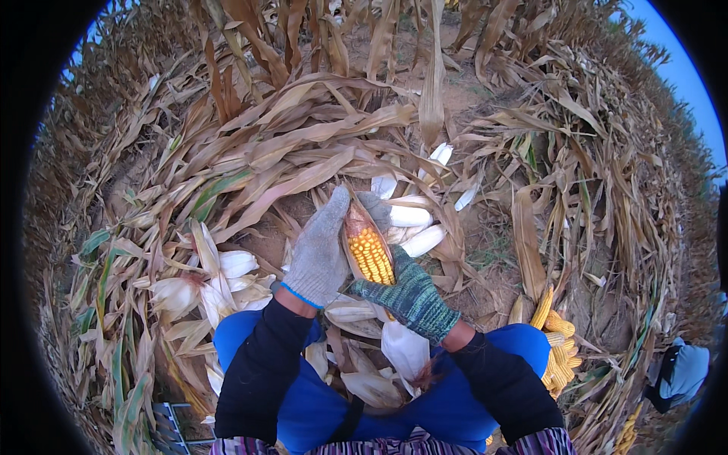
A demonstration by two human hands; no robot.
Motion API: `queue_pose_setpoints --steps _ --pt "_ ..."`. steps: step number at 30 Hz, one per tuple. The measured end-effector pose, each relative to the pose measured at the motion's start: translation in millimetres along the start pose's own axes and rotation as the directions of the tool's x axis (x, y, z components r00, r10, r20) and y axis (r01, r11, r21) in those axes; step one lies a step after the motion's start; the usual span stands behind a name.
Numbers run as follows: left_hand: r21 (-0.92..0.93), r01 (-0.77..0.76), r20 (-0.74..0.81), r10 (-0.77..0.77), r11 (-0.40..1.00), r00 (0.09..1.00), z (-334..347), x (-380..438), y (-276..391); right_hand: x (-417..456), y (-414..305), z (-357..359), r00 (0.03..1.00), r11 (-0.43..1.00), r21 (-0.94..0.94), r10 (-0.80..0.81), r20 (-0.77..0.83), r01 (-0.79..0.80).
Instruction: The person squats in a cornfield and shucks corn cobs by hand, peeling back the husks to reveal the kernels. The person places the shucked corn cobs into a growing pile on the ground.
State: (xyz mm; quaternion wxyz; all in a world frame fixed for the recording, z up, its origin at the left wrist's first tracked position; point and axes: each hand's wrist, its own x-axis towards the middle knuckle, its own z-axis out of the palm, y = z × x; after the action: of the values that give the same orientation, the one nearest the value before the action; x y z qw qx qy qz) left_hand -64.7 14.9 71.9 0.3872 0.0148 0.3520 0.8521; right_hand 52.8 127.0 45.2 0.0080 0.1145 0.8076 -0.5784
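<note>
An ear of corn (369, 253) with yellow kernels, its husk partly pulled back, lies between my two gloved hands. My left hand (324, 244), in a grey knit glove with a blue cuff edge, holds the ear along its left side near the reddish end. My right hand (412, 293), in a green and dark striped knit glove, grips its lower right end, the thumb across the kernels. A pale husk (405, 352) hangs below the ear towards my knees. White husks (410, 216) lie on the ground just beyond the ear.
Husked yellow cobs (560, 358) are heaped beside my right knee, with more cobs (627, 432) farther back. Opened pale husks (213, 284) lie to the left. Dry flattened stalks and leaves (296, 136) curve across the front. A light blue and black item (679, 375) is at the far right.
</note>
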Motion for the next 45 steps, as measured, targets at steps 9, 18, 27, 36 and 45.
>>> queue_pose_setpoints --steps 9,18,27,36,45 --pt "0.876 -0.148 0.04 0.236 0.459 0.971 2 -11 0 -7 3 8 0.995 0.998 -0.049 -0.048 -0.089 0.044" --pt "0.964 -0.267 0.238 0.432 0.005 0.87 -13 -7 5 -12 1 14 0.953 0.948 -0.246 -0.247 -0.176 0.2" --pt "0.0 0.009 -0.219 -0.008 1.0 0.976 -18 9 -5 0 -11 13 0.934 0.977 -0.057 -0.215 -0.284 0.208" --pt "0.0 -0.025 -0.265 0.024 1.0 0.964 -22 -1 -25 10 -5 16 0.971 0.728 0.684 0.193 -0.139 -0.046" --pt "-0.155 -0.318 -0.345 0.25 0.935 0.905 -28 0 40 24 10 -26 0.914 0.169 0.966 0.327 -0.242 0.195"
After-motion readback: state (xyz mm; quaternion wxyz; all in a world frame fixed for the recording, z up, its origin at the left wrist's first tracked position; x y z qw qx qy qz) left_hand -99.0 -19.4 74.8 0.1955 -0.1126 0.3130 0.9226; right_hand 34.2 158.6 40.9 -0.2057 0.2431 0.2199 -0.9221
